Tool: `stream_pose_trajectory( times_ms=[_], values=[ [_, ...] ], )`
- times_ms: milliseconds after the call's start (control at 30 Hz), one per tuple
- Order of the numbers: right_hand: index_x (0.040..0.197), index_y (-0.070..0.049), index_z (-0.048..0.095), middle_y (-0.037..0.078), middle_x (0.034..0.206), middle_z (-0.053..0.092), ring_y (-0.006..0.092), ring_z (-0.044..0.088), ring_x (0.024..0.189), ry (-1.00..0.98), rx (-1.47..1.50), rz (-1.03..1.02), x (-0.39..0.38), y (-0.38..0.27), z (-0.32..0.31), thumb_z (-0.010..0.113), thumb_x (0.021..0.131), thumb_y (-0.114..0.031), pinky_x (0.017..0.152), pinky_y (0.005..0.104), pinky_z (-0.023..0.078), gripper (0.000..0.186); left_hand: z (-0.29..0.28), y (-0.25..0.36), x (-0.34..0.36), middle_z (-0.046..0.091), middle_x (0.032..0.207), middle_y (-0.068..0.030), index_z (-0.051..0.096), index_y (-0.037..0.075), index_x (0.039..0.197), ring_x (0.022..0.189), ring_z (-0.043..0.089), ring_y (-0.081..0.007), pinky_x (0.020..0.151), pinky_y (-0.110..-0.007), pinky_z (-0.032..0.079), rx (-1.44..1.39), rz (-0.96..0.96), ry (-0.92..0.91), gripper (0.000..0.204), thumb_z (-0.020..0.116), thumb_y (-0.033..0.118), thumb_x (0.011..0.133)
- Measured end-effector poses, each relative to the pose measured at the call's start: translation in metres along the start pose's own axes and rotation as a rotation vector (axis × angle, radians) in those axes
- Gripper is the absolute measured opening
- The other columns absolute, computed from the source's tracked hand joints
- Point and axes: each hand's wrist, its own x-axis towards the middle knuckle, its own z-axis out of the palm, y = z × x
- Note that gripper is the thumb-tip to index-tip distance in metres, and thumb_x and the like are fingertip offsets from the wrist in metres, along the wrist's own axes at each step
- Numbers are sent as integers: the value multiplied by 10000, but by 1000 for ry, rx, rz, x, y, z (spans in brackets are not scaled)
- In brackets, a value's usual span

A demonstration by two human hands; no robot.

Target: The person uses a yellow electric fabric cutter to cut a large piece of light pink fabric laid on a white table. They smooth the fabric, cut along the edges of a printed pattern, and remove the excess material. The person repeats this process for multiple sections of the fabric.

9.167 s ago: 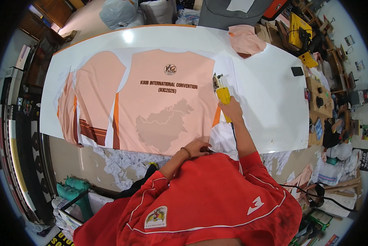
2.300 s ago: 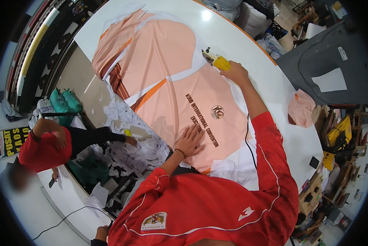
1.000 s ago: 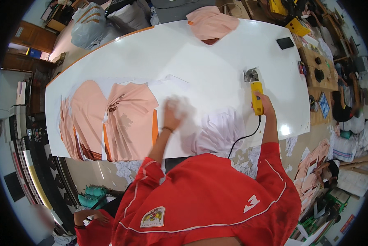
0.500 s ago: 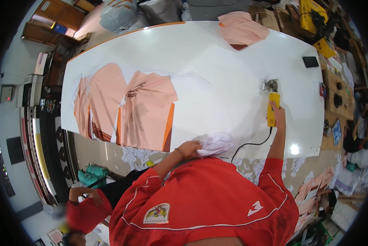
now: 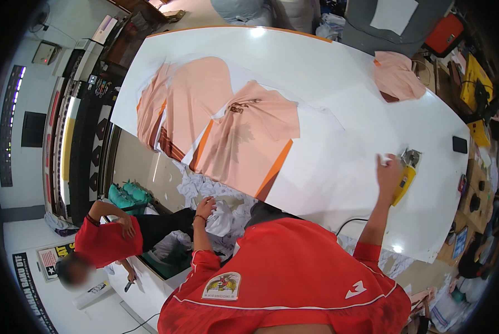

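Observation:
My left hand (image 5: 204, 207) is closed on a crumpled white cloth (image 5: 219, 217) beyond the table's front edge, above scraps on the floor. My right hand (image 5: 387, 165) has its fingers closed on a small white scrap (image 5: 384, 160), just left of the yellow electric cutter (image 5: 404, 183), which lies on the table with its metal blade head toward the back and its black cord running forward. Peach printed fabric pieces (image 5: 196, 100) lie on the white table's left half, the front one bunched into folds, over thin white backing sheets.
A co-worker in red (image 5: 102, 247) stands at lower left. A folded peach piece (image 5: 399, 78) and a black phone (image 5: 459, 145) rest near the table's (image 5: 338, 172) right end. Stuffed sacks (image 5: 244, 11) are behind it, long machines (image 5: 80, 145) at left, a wooden bench (image 5: 477, 195) at right.
My left hand has carried the white cloth off the table's front edge. My right hand has let go of the cutter and moved to its left. The view has turned.

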Motion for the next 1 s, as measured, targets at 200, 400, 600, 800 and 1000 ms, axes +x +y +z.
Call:
stream_pose_trajectory(
  times_ms=[200,400,600,800,1000],
  values=[
    [1218,-104,674,130,1018,734,321,725,963,-656,18,-501,-133,-186,83,796,873,-541,791,492,574,570,-22,-14,96,736,1194,-122,612,47,1389,977,712,-201,693,-329,540,-274,210,75,559,634,480,1036],
    [1379,-150,613,144,1259,649,379,715,1064,-706,23,-834,-230,-252,166,722,902,-382,836,520,599,541,-73,-34,162,736,1188,-120,615,35,1366,968,709,-214,704,-345,546,-649,84,309,555,637,479,1034],
    [1107,-134,650,129,1063,695,390,710,940,-364,-160,-548,-127,-177,163,635,870,-104,758,541,573,240,-117,-3,209,738,1107,-151,684,-22,1222,969,701,-256,872,-360,555,-548,333,696,499,694,429,1007],
    [1159,-89,639,209,1291,612,394,654,1129,156,-356,-59,-58,-142,80,667,985,-355,831,539,578,319,-113,51,213,648,1340,-282,592,-114,1360,1193,657,-396,1021,-461,521,-487,195,707,863,797,577,885],
    [1057,-66,691,205,998,704,416,688,1010,-324,-94,7,-176,-194,68,799,843,-589,844,546,536,576,-99,64,210,566,1447,-327,475,-142,1464,1314,579,-437,1105,-480,466,-444,63,675,1097,803,686,823]
  ],
)
